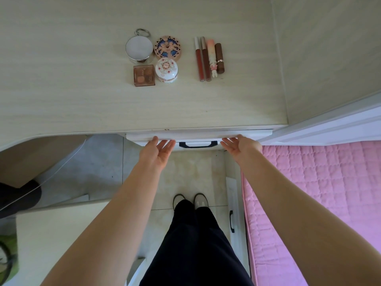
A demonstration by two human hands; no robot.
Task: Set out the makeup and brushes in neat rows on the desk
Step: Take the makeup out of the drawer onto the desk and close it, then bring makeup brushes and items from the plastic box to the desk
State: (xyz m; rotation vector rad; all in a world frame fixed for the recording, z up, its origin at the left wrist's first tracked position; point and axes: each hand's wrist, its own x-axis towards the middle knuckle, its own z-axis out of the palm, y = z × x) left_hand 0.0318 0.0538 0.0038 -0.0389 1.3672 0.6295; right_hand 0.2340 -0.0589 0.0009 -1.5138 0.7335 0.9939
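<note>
On the pale wooden desk the makeup lies in two groups. At the left are a round silver compact, a round patterned compact, a square brown eyeshadow palette and a white floral jar. To the right several lip tubes lie side by side: two slim red ones, a pink bunny one and a brown lipstick. My left hand and my right hand press with straight fingers against the front of the white drawer, either side of its black handle.
A bed with a pink quilt stands at the right beside a white frame. A lower white drawer front with a black handle is near my legs. A dark object and a thin cable lie at the left under the desk.
</note>
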